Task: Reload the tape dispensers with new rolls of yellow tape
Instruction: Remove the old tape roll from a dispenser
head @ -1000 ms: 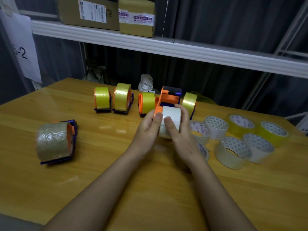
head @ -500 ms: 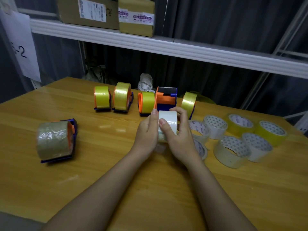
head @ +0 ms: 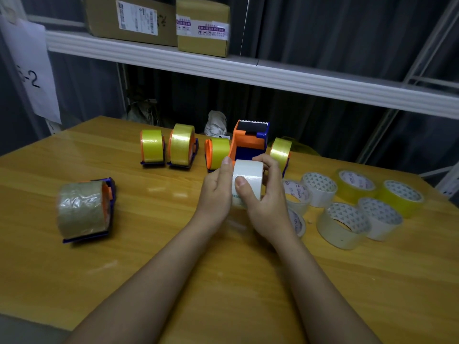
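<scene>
While only the head view is given, it takes in the whole wooden table [head: 149,256] and allows a count. Five dispensers carry a roll: four loaded with yellow tape stand in a row beyond the hands, namely the far-left dispenser [head: 152,146], its neighbour [head: 182,144], the third dispenser [head: 217,152] just left of the grip, and the right-end dispenser [head: 280,151] just past the right fingers. A fifth, the brown-tape dispenser [head: 83,209], lies well to the left of the hands. One orange and blue empty dispenser [head: 249,142] stands directly behind the grip, its toothed blade uppermost. To the right of the grip lie eight loose rolls flat on the table: two yellow rolls [head: 354,182] [head: 400,196] farthest out, and six pale rolls, among them one [head: 344,225] nearest the viewer and one [head: 296,220] partly hidden by the right wrist.

Both hands meet on one white tape roll [head: 248,181], held on edge above the table, just in front of the empty dispenser. The left hand [head: 217,192] lies against the roll's left face with its thumb up along the edge. The right hand [head: 267,204] is curled round the roll, thumb pressed on the near face of the band and fingers wrapped over the far side. Whether the roll touches the dispenser cannot be told.
</scene>
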Tool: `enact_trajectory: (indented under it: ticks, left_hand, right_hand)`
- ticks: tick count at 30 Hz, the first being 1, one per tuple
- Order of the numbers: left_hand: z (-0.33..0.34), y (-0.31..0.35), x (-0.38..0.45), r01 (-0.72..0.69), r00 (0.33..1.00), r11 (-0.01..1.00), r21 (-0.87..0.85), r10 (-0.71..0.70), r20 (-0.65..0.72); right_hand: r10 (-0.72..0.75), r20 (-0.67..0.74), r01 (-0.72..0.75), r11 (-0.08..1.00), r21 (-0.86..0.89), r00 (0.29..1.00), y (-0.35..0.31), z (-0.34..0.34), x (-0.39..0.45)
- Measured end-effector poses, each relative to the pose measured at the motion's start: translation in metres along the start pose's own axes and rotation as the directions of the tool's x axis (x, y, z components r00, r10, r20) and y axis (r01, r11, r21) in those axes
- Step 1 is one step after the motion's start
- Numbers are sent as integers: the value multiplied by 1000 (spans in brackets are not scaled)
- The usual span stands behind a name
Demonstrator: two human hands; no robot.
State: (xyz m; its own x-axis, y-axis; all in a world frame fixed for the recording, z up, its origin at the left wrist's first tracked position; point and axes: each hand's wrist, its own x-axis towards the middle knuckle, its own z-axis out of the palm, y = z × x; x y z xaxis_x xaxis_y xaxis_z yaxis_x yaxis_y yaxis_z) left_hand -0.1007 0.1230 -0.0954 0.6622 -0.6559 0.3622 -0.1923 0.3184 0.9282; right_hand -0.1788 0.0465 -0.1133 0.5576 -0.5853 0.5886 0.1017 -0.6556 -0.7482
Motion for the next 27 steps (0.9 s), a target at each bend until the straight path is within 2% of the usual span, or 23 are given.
enact_trajectory:
  ticks: [4, 8, 10, 13, 16, 17, 20, 22, 24, 27]
  left_hand:
    - [1, 2, 1, 40, 999, 997, -67, -40, 4]
    - [-1, 7, 6, 145, 984, 977, -154, -158, -81]
    - [-4, 9, 8, 143, 984, 982, -122, -154, -92]
    - [-6, 11, 10, 35, 994, 999, -37, -39, -97]
    - [-3, 13, 8, -58, 990, 998, 32, 61, -127]
    - [-3, 14, 9, -84, 984, 995, 49, 91, -154]
    - [-9, 21, 17, -136, 960, 989, 64, 147, -239]
    - [-12, 30, 25, -148, 964, 985, 90, 164, -208]
    - [-8, 36, 32, -172, 973, 973, 155, 192, -124]
    - [7, 37, 44, -208, 975, 949, 238, 221, -30]
  right_hand:
    - [-73, -38, 69, 994, -88, 997, -3, -1, -1]
    - [-270, -12, 258, 933, -252, 963, 1, -7, 1]
    - [-315, -21, 299, 920, -254, 949, 3, -9, 2]
    - [-185, -73, 178, 979, -96, 980, -2, -9, 4]
    - [-75, -92, 80, 996, 49, 993, -10, -10, 6]
    - [-45, -135, 58, 994, 91, 990, -12, -14, 8]
    - [164, -292, -112, 976, 187, 942, -5, -36, 20]
    - [211, -258, -186, 975, 119, 943, 5, -52, 27]
    - [245, -220, -261, 964, -49, 944, 14, -66, 34]
    - [274, -260, -329, 924, -197, 926, 22, -83, 47]
